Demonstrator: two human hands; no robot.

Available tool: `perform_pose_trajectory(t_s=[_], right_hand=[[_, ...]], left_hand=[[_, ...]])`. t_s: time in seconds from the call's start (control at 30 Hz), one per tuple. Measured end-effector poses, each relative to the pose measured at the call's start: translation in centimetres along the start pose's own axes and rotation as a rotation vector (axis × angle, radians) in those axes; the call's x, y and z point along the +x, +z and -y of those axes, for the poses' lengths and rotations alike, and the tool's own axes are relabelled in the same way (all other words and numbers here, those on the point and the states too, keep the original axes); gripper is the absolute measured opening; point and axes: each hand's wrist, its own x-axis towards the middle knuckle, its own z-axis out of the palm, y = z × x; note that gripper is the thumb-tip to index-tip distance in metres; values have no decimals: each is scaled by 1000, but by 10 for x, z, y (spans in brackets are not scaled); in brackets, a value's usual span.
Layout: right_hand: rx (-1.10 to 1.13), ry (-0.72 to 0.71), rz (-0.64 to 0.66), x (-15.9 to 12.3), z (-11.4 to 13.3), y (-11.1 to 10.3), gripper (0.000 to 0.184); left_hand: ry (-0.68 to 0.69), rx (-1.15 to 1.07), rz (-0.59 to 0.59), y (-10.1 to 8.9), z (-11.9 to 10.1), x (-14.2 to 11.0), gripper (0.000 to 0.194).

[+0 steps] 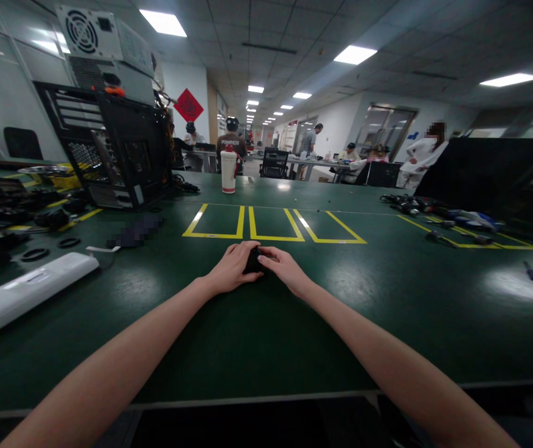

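Both hands meet at a small black object [253, 261] near the middle of the green tabletop [257, 330]. My left hand [231, 267] wraps round it from the left, with fingers over its top and the thumb along its near side. From the right, my right hand [287, 266] pinches at its edge with thumb and fingers. My fingers cover much of the object, so I cannot make out its kind. Just beyond the hands, yellow tape [275, 238] marks several outlined areas on the table.
At left stand a black computer case [126, 146] with a power supply [102, 40] on top, a long white device [33, 289] and black rings [35, 254]. A lidded white cup [229, 171] stands farther back. Cables and small parts [453, 221] lie right. People are in the background.
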Motion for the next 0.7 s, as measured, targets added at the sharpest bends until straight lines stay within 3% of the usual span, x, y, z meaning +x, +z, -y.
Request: perform_pose_trajectory(t_s=[0.37, 0.7], right_hand=[[1, -82, -22, -7, 7, 5, 20], [53, -5, 38, -4, 5, 2, 32]], left_hand=[[-3, 13, 5, 0, -1, 0, 59], [0, 7, 8, -1, -1, 0, 58]])
